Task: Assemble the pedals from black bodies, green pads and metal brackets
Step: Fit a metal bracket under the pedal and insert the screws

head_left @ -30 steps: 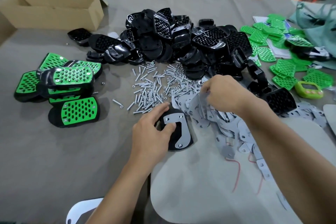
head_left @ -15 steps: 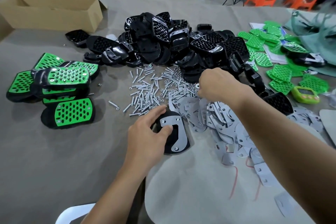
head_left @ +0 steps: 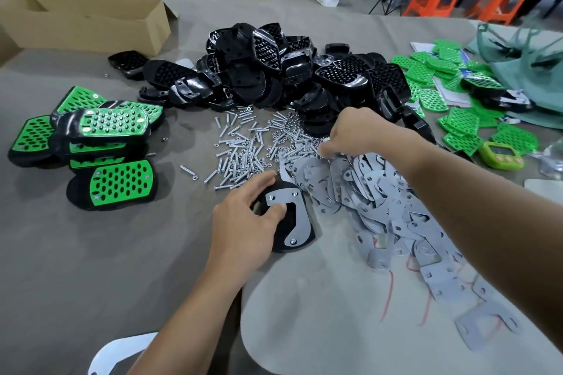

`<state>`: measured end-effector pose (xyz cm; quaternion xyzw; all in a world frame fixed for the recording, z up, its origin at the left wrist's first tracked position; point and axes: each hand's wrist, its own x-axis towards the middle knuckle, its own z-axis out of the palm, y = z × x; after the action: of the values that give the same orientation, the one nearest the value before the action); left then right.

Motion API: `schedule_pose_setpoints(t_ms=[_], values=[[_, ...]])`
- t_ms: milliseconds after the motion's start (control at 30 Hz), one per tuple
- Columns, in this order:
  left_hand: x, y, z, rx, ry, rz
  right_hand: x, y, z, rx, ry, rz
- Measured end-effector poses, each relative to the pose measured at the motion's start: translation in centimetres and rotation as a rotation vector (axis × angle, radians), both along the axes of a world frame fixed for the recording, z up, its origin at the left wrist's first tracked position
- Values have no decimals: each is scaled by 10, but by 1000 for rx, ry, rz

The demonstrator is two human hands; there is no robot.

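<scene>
1. The pedal being worked on is a glossy black plastic pedal body [head_left: 281,248]. It sits near the front middle of the cloth-covered table [head_left: 91,268], underside up by the look of it. A flat grey hook-shaped metal bracket [head_left: 300,222] lies on top, with screw heads showing in its holes.
2. The left hand [head_left: 246,222] lies over the body's left side. Its fingers run fairly straight along the far rim and the thumb presses on the bracket, so it's a pin-down more than a real clamp.
3. The right hand [head_left: 356,134] is down in the scatter of small silver screws and nuts [head_left: 240,155], fingertips curled in. I can't tell if it's got anything pinched; it's too tiny and blurry there.
4. Handling guess: the body looks light, stiff and a bit slidey on cloth, so I'd steady it by the long edges. The bracket is thin stiff sheet, so it's easier to press flat than to grip. The nuts will probably roll, so pick one at a time.
5. Room-wise, the pile of loose grey brackets [head_left: 380,201] butts up against the body's right side and the screws lie just beyond it, so it's cramped there. The open cloth is to the left and front. The finished green-topped pedals [head_left: 115,125] sit well apart on the left, and the heap of black bodies [head_left: 268,70] is behind the screws.
</scene>
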<state>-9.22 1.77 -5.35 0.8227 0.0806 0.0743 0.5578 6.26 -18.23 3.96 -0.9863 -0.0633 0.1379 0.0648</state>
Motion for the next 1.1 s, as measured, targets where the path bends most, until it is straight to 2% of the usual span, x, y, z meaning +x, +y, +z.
schedule_pose_setpoints(t_ms=[67, 133, 333, 467, 600, 733, 867, 900, 1033, 1100], values=[[0, -1, 1, 4, -6, -3, -2, 6, -3, -34, 6, 20], [0, -1, 1, 1, -8, -5, -2, 8, -3, 17, 11, 2], [-1, -1, 2, 2, -23, -2, 2, -6, -1, 356, -4, -181], [-2, -1, 4, 7, -24, -4, 10, -10, 26, 670, -194, -211], [-4, -1, 7, -5, -10, -11, 1, -6, 51, 743, -340, -121], [-7, -2, 12, 32, -25, 5, -29, -5, 48, 868, -225, -111], [-12, -3, 22, 120, -201, 77, -67, 5, 26, 1156, -60, -184], [-14, -5, 22, 50, -224, 87, -79, 9, 20, 1213, -27, -209], [-7, -2, 27, -524, -217, 125, -125, 27, 0, 1296, -8, -290], [-3, 6, 30, -594, -174, 124, -147, 33, -5, 1279, 20, -270]])
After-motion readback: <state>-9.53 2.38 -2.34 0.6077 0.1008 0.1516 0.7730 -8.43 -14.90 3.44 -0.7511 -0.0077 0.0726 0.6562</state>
